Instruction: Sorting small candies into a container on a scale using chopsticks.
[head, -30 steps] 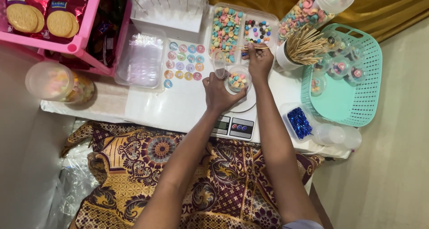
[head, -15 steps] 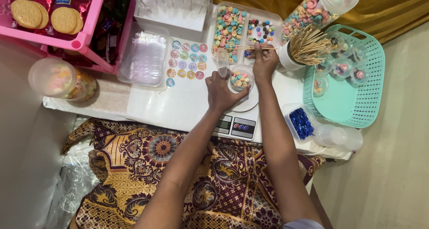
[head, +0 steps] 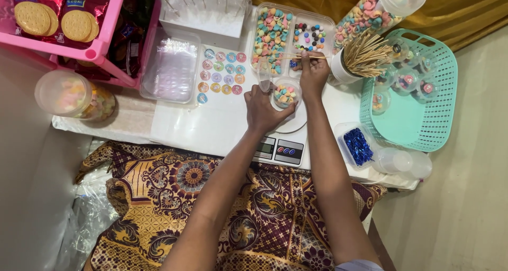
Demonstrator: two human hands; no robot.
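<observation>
My left hand (head: 264, 108) wraps around a small clear cup of pastel candies (head: 286, 95) that stands on a white kitchen scale (head: 283, 144). My right hand (head: 313, 72) is pinched on a thin wooden stick (head: 304, 56), held level over a clear divided tray (head: 292, 38) of coloured candies just beyond the cup. The stick's tip reaches left across the tray's candy section.
A cup of wooden skewers (head: 360, 56) stands right of the tray, beside a teal basket (head: 423, 123) with filled small cups. Round stickers (head: 222, 72), an empty clear box (head: 172, 70), a candy jar (head: 74, 96), a pink rack with biscuits (head: 100, 48) and blue foil ties (head: 358, 145) surround the scale.
My right hand has shifted slightly up over the divided tray with the stick. My left hand stays on the cup.
</observation>
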